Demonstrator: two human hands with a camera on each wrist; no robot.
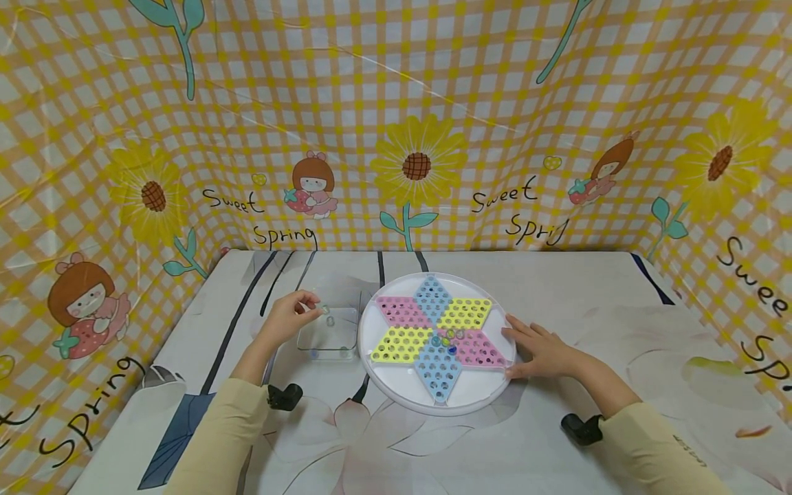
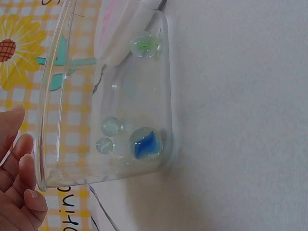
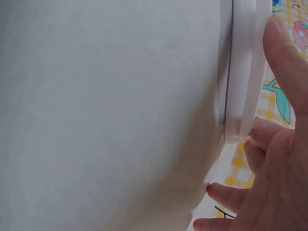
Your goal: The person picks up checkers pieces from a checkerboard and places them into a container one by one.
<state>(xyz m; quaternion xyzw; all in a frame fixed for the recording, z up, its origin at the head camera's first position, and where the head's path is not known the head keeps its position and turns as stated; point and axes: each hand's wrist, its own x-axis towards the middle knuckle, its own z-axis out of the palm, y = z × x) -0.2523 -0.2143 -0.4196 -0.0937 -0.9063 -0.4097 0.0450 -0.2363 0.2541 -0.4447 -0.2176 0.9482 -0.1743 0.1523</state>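
My left hand [image 1: 289, 317] hovers at the far left corner of a clear plastic box [image 1: 328, 337], fingers loosely bent and fingertips right at its rim. Nothing shows between those fingers. Inside the box lie a blue-swirled marble [image 2: 146, 144], a green-swirled marble [image 2: 144, 44] and two clear marbles [image 2: 110, 126]. On the right, my right hand [image 1: 544, 349] rests with spread fingers against the edge of a round white Chinese checkers board [image 1: 386, 385]. Several marbles [image 1: 446, 342] sit near the middle of its star, where pink and blue points meet.
The board's star has pink, yellow and blue points full of holes. A pale floral cloth [image 1: 371, 454] covers the table. Behind it hangs a yellow checked sheet [image 1: 346, 103] with sunflowers. Dark camera mounts [image 1: 284, 397] sit at both wrists.
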